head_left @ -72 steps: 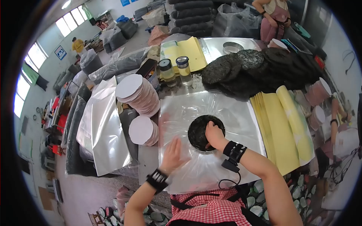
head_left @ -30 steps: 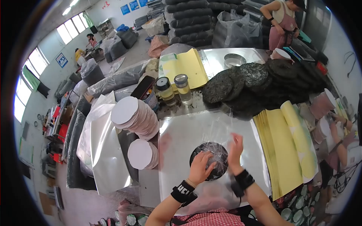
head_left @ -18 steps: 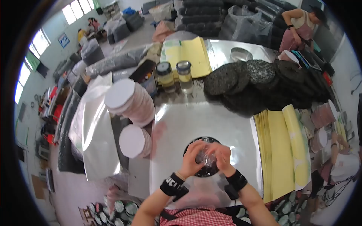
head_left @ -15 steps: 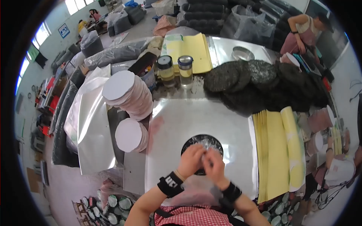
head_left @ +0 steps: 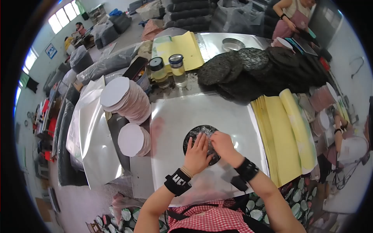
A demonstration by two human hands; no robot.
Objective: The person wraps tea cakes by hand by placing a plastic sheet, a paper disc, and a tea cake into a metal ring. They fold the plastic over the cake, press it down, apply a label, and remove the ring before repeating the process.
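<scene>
A round black disc [head_left: 189, 136] with clear, crinkled film on it lies on the shiny metal sheet [head_left: 171, 112]. My left hand [head_left: 197, 153] rests palm down over the disc, its fingers stretched out and apart. At the disc's upper right edge, my right hand [head_left: 225, 145] is closed, its fingertips pressed together at the film; what they pinch is too small to make out. Both wrists wear black bands.
Stacked white discs [head_left: 115, 91] and a smaller stack [head_left: 130, 140] stand left. Two lidded jars [head_left: 158, 69] [head_left: 178, 72] are behind. Dark round sheets [head_left: 215, 69] lie back right, folded yellow sheets [head_left: 278, 136] right. A co-worker [head_left: 293, 19] is at the upper right.
My left hand has flattened and spread over the disc. My right hand has moved apart from it to the disc's right edge. The view has shifted and tilted.
</scene>
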